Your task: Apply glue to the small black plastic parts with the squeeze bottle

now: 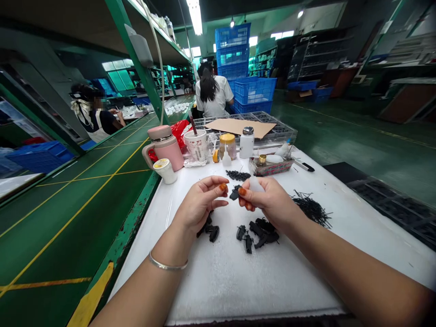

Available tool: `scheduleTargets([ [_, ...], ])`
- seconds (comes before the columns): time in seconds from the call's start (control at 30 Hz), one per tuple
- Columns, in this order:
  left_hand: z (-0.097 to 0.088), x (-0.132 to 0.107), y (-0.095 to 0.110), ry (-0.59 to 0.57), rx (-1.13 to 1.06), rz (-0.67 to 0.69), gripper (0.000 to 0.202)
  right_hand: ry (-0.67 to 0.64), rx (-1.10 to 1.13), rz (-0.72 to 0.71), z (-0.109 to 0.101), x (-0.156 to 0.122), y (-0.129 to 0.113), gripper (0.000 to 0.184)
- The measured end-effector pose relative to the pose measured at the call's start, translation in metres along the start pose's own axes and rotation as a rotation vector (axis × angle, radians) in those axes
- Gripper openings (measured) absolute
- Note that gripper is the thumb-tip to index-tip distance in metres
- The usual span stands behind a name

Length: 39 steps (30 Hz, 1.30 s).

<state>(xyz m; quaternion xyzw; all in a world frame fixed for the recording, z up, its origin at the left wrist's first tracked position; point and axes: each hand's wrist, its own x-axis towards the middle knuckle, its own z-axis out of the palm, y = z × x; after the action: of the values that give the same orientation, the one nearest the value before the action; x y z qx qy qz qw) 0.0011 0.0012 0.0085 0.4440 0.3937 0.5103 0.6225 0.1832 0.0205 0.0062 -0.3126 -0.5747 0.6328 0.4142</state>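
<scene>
A small black part (234, 193) is being pinched by the right hand (269, 200) above the white surface (238, 277). The left hand (200, 204) is curling half closed just left, empty. More black parts (259, 229) are lying nearer.

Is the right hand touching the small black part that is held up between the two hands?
Touching. In the head view, the right hand pinches the small black part with its fingertips; no gap shows there.
</scene>
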Motion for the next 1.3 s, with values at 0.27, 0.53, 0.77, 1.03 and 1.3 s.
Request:
scheduleTargets([
  [0.27, -0.025, -0.004, 0.031, 0.164, 0.339, 0.230, 0.019, 0.123, -0.127, -0.119, -0.010, -0.002, -0.010, 0.026],
  [0.53, -0.023, -0.010, 0.028, -0.228, 1.098, 0.025, 0.011, 0.330, -0.155, -0.307, -0.034, -0.005, -0.030, 0.020],
  [0.77, -0.006, -0.003, 0.013, 0.059, 1.013, 0.279, 0.017, 0.491, -0.042, -0.403, -0.057, 0.001, -0.042, 0.015],
  [1.03, 0.038, 0.047, 0.002, -0.096, 1.343, 0.361, 0.017, 0.477, -0.025, -0.365, -0.063, 0.012, -0.034, 0.022],
  [1.3, 0.056, 0.094, -0.028, -0.270, 1.770, 0.514, 0.025, 0.596, -0.336, -0.329, -0.055, 0.011, -0.022, 0.018],
])
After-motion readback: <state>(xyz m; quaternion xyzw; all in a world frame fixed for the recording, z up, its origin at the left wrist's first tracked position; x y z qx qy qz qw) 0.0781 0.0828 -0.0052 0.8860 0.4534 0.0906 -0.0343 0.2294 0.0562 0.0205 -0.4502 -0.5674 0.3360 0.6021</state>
